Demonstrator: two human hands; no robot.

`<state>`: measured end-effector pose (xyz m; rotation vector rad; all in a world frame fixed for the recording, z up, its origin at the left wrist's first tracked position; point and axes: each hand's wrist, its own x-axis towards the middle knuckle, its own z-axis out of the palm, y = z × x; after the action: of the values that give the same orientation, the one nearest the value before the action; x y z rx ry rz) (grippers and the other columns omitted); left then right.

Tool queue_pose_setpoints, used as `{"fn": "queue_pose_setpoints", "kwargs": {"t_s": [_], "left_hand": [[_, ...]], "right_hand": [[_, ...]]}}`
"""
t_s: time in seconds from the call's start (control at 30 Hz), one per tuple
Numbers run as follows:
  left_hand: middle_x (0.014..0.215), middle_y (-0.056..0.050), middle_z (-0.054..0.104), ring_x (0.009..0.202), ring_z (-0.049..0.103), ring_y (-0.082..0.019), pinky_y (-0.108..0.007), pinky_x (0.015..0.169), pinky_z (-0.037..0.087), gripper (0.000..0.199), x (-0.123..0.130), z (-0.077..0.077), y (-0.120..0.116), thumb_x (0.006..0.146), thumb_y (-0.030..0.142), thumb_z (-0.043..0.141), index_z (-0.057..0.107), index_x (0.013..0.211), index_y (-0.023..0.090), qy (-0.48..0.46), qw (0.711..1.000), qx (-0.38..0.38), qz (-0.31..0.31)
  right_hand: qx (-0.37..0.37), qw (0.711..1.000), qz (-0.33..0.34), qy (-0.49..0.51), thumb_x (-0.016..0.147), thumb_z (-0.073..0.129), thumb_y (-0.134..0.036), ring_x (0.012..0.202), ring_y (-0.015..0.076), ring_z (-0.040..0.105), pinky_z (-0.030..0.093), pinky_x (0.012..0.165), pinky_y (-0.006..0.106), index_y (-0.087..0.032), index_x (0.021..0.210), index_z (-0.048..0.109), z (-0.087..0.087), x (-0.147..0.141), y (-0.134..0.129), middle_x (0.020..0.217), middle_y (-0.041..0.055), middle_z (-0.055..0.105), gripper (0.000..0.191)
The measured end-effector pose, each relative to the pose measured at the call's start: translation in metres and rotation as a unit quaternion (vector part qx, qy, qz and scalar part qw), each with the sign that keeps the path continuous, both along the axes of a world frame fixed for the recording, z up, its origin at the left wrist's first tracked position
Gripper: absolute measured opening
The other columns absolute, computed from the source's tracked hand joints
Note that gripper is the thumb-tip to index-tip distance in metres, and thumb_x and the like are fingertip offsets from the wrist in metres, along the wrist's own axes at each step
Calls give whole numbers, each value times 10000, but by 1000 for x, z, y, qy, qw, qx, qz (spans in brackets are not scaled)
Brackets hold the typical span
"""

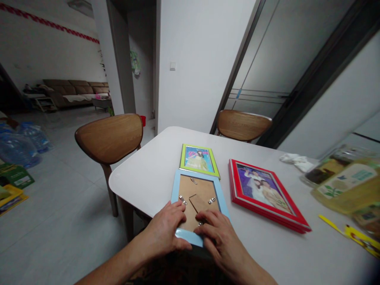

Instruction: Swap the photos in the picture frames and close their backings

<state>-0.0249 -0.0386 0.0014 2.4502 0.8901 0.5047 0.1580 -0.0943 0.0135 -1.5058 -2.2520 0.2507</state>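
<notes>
A light blue picture frame lies face down at the table's near edge, its brown backing board facing up. Small metal clips sit along the board's sides, and a hinged stand flap shows in its middle. My left hand grips the frame's near left corner, fingers over the backing and thumb along the near edge. My right hand is closed at the near right part, fingertips bent against the near metal clip, which they partly hide. Beyond it lies a lime green picture frame, picture up, touching the blue one.
Red picture frames are stacked on the white table to the right. Farther right are a yellow cutter-like tool, a white cloth and a large bottle of yellow liquid. Wooden chairs stand at the left and far side.
</notes>
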Motion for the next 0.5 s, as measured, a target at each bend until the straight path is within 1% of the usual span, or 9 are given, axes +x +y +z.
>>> {"fn": "queue_pose_setpoints", "kwargs": {"t_s": [0.1,0.2,0.3,0.37,0.5], "left_hand": [[1167,-129,494,1148,374,-265,-429,978,234,546,0,-2,0,463,432,738,536,892,161,-8,1000,2,1],[1117,-109,526,1104,415,-258,-403,974,248,512,-1,-2,-1,462,413,746,546,858,158,-24,1000,10,2],[1045,-88,554,1034,459,-242,-362,938,300,456,-2,-2,-1,475,402,747,548,802,155,-37,999,12,2],[989,-71,566,988,478,-228,-327,885,350,426,-3,-2,-1,493,394,743,544,783,154,-44,999,5,-4],[920,-42,565,928,492,-215,-296,813,387,388,-4,-2,-1,503,384,740,534,748,164,-50,999,-6,-15]], "right_hand": [[-4,1000,-15,25,712,430,-141,872,176,497,389,768,344,-253,837,631,3,-1,9,924,38,581,261],[-6,999,-38,36,756,406,-171,832,163,501,383,755,311,-219,902,621,5,-7,27,893,48,584,265],[-7,999,-47,-1,787,389,-204,822,166,483,360,735,299,-216,900,627,5,-17,46,862,51,578,264],[0,998,-49,-33,799,382,-220,817,169,465,343,712,293,-223,904,627,4,-23,55,846,52,569,267],[17,995,-37,-91,810,390,-252,797,173,430,303,686,296,-246,879,619,1,-28,60,816,42,556,239]]}}
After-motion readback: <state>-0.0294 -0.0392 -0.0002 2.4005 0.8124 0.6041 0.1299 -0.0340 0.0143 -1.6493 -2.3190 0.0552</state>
